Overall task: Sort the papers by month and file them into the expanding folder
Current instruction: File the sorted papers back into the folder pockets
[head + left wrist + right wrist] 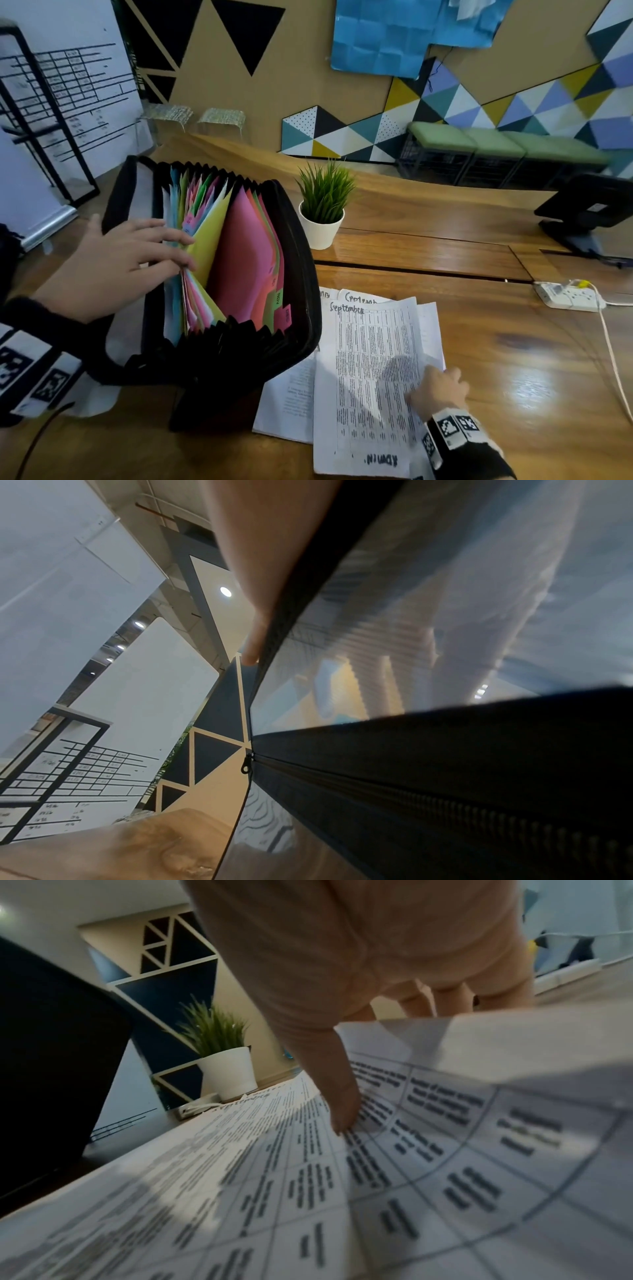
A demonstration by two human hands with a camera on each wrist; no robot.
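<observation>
A black expanding folder (294, 274) stands open on the wooden table, its coloured dividers (239, 260) fanned apart. My left hand (120, 263) reaches over its left wall with straight fingers holding the left dividers back, which leaves a wide gap before a yellow divider. To the right lies a stack of white printed papers (370, 377) with "September" handwritten on top. My right hand (436, 390) pinches the right edge of the stack: the thumb (342, 1104) lies on the printed top sheet (274, 1177) and the fingers curl under the lifted edge.
A small potted plant (322, 205) in a white pot stands just behind the folder and papers. A white power strip (565, 296) with a cable lies at the right, and a black monitor stand (582, 212) sits farther back. Green benches line the wall.
</observation>
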